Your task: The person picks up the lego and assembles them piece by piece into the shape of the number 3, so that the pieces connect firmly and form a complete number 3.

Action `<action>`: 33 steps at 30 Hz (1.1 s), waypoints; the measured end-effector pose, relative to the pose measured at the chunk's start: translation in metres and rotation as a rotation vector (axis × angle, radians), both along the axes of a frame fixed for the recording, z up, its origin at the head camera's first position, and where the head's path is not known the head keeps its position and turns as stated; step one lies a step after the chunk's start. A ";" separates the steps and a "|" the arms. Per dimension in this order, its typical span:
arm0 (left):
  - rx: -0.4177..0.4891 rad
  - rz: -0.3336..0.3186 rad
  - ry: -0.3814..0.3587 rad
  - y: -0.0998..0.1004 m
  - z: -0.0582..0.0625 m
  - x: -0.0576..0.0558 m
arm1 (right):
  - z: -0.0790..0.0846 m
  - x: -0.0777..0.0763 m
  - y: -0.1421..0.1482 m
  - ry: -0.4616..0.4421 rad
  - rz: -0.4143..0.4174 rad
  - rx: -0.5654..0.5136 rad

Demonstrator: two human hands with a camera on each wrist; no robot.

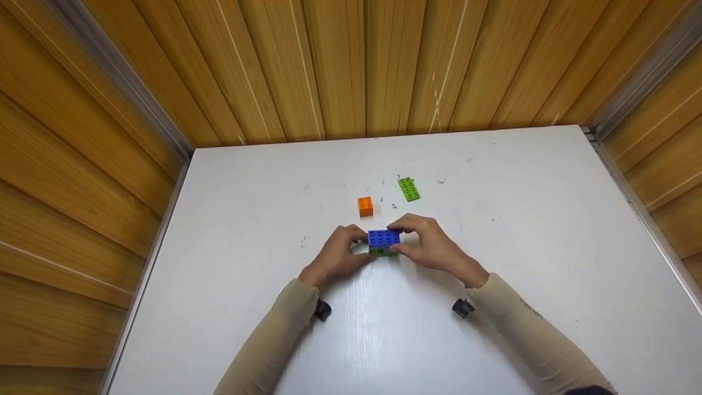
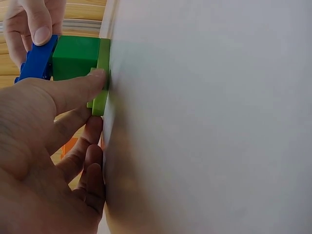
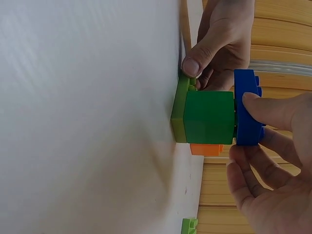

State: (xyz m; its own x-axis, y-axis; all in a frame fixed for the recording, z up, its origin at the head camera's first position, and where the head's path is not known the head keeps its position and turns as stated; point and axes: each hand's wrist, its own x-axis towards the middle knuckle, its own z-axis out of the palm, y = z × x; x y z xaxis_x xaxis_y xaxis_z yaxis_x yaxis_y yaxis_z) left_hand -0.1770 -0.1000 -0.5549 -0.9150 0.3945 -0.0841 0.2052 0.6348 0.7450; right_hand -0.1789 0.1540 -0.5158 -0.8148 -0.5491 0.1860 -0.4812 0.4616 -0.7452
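Note:
My left hand pinches the end of a light green flat building plate that lies on the table. On that plate stands a dark green block, toward its right end. My right hand grips a flat blue brick between thumb and fingers, directly over the dark green block. In the right wrist view a narrow gap with the block's studs shows between blue and dark green. The blue brick hides most of the stack in the head view.
An orange brick stands on the white table just beyond my hands. Farther back and to the right lies a second light green plate. Wood-look panels wall the table at the back and sides.

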 end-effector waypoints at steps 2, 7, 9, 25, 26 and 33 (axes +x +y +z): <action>0.000 -0.011 0.021 0.000 0.000 0.000 | -0.001 0.000 0.001 -0.003 -0.001 -0.010; 0.010 -0.022 0.043 -0.002 0.000 0.001 | -0.003 0.000 0.001 -0.004 0.003 -0.030; 0.015 -0.018 0.036 -0.002 0.000 0.000 | -0.003 0.000 0.001 -0.007 0.000 -0.036; 0.008 0.014 -0.008 0.000 -0.001 0.000 | -0.003 0.002 -0.004 0.027 -0.007 -0.076; 0.007 0.015 -0.014 0.000 -0.001 0.000 | -0.003 0.002 -0.004 0.023 -0.008 -0.073; -0.003 -0.004 0.014 0.000 -0.001 -0.001 | -0.004 0.002 -0.002 0.029 -0.013 -0.061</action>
State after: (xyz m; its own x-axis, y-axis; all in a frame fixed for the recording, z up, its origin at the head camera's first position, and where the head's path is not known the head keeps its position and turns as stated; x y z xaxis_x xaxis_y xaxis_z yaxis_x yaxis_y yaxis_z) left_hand -0.1776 -0.1000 -0.5554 -0.9145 0.3982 -0.0722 0.2187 0.6362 0.7399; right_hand -0.1769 0.1520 -0.5195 -0.8156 -0.5253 0.2425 -0.4971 0.4218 -0.7583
